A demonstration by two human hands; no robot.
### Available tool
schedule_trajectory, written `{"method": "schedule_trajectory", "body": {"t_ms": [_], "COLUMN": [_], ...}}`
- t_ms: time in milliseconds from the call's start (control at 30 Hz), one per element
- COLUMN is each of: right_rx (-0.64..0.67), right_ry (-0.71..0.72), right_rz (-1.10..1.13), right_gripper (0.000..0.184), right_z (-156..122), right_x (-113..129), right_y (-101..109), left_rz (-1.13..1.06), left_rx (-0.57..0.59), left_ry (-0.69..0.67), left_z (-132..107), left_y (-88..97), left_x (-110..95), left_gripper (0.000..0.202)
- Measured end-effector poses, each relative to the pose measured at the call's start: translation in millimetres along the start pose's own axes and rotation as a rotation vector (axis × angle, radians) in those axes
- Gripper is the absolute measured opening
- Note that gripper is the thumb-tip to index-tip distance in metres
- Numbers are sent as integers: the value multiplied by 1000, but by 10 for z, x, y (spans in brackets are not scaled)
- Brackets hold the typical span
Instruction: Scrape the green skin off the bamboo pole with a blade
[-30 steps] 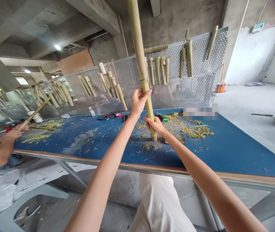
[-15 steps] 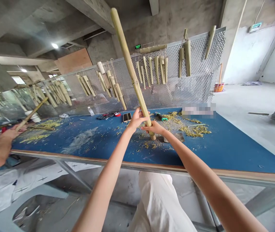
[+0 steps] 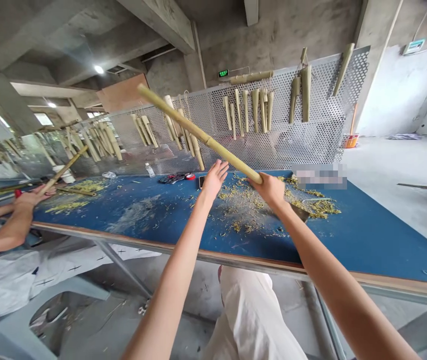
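A long bamboo pole (image 3: 206, 139) slants up to the left above the blue workbench (image 3: 183, 225). Its lower end is wrapped by my right hand (image 3: 270, 190). My left hand (image 3: 215, 179) is beside the pole, just below it, with fingers stretched out and holding nothing. Under the hands lie scattered yellow-green bamboo shavings (image 3: 245, 200). A flat metal blade (image 3: 299, 212) lies on the bench, partly hidden behind my right wrist. A dark phone (image 3: 201, 182) shows partly behind my left hand.
Perforated metal panels (image 3: 303, 145) with hanging bamboo pieces (image 3: 255, 110) stand along the back. At the left, a co-worker's hands (image 3: 29, 196) hold another bamboo pole (image 3: 65, 168). Red tape (image 3: 190, 176) and a small bottle (image 3: 149, 170) stand near the back edge.
The pole has tipped from steep to slanting left, and its lower end has lifted off the bench. My left hand has come off it and opened; my right hand has moved right with it.
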State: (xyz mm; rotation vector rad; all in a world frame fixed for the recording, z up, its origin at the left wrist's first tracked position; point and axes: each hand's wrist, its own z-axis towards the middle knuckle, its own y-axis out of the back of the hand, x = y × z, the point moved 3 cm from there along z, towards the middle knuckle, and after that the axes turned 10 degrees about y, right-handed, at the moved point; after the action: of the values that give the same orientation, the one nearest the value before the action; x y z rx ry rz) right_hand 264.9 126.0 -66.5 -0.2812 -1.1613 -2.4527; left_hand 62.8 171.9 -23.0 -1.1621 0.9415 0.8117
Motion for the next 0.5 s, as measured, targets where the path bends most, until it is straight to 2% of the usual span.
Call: {"method": "schedule_trajectory", "body": {"t_ms": [67, 167, 233, 333, 500], "right_rx": [3, -27, -75, -125, -251], "right_ry": [35, 161, 236, 267, 165], "right_rz": [-129, -209, -230, -241, -244], "right_gripper": [30, 15, 12, 12, 21], "right_z": [0, -6, -10, -9, -22], "right_x": [-69, -147, -200, -304, -492], "right_y": [78, 110, 93, 37, -39], "left_rz": [-108, -225, -294, -395, -402], "left_rx": [15, 25, 26, 71, 78], "left_ry": [-35, -81, -78, -26, 104], "left_z": [-74, -206, -260, -255, -141], "left_y": [38, 122, 177, 213, 201], "left_x": [-84, -177, -168, -46, 270], "left_gripper": [51, 70, 72, 63, 51]}}
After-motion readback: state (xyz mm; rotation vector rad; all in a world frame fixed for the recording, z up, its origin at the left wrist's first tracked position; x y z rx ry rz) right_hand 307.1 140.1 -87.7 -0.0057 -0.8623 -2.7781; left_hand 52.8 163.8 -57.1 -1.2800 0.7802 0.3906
